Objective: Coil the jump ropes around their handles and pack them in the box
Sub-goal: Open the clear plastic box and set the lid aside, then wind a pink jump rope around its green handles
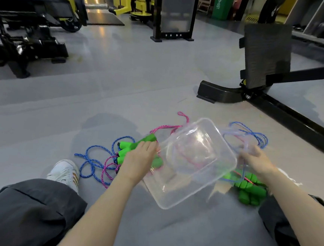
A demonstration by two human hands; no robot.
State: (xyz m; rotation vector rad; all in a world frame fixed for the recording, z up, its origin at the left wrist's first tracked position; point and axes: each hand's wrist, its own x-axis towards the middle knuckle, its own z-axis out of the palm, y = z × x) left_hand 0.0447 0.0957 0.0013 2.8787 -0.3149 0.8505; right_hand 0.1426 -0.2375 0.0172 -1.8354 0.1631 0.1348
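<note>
Clear box (190, 164) gripped at both short ends, left hand (139, 160) and right hand (255, 161) clamped on its rim, tilted, mouth up, long axis running hand to hand. Loose jump ropes (95, 162) sprawled left of the left hand; green handles (249, 191) just below the right.

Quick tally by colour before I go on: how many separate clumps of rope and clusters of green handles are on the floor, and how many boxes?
Blue rope clumps: 2, left and far right
Pink rope clumps: 2, left and behind the box
Green handle clusters: 2, left and right
Clear box: 1
Total: 7
</note>
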